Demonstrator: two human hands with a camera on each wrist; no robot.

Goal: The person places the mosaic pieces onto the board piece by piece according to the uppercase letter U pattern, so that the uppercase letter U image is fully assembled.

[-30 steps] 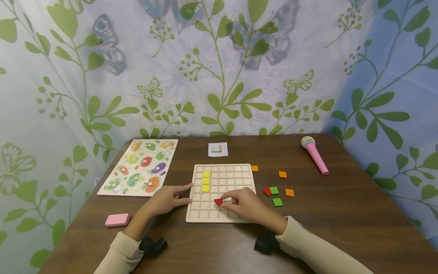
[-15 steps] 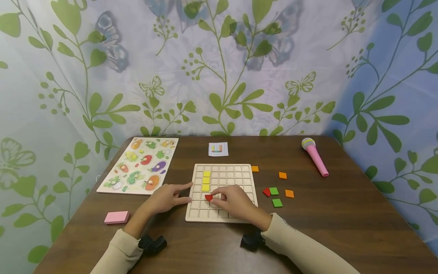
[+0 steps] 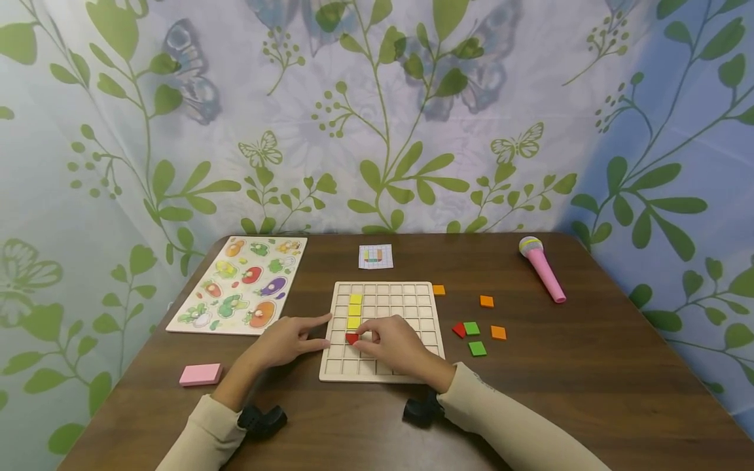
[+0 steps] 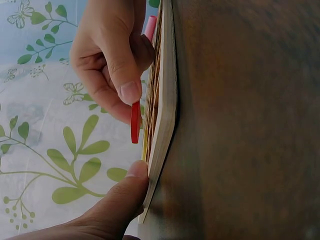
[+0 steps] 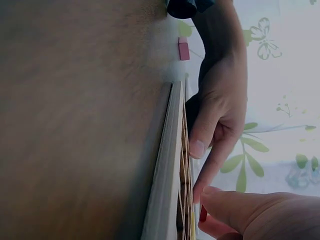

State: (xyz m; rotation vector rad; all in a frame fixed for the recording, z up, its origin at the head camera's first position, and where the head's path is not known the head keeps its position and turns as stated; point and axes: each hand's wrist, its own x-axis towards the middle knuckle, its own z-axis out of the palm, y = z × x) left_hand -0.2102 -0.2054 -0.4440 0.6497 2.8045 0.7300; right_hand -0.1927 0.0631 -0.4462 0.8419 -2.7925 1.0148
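My right hand (image 3: 391, 343) pinches a red tile (image 3: 351, 338), flat and fan-shaped, between thumb and fingertips. It hovers close over the wooden grid board (image 3: 406, 294), just below a column of yellow square tiles (image 3: 354, 322). In the left wrist view the red tile (image 4: 135, 122) shows edge-on, standing a little off the board. The left hand (image 3: 288, 343) rests at the board's left edge, index finger and thumb stretched out and touching the rim. From the right wrist view, the left thumb (image 5: 197, 147) lies at the board's edge.
Right of the board lie orange tiles (image 3: 486, 301), green tiles (image 3: 478, 348) and another red tile (image 3: 459, 330). A pattern card (image 3: 376, 257) lies behind it. Farther out are a pink toy microphone (image 3: 546, 271), a vegetable puzzle board (image 3: 241, 284) and a pink block (image 3: 201, 374).
My right hand has carried the red tile leftward and slightly away from me, to just under the yellow column. The left hand has stayed at the board's edge.
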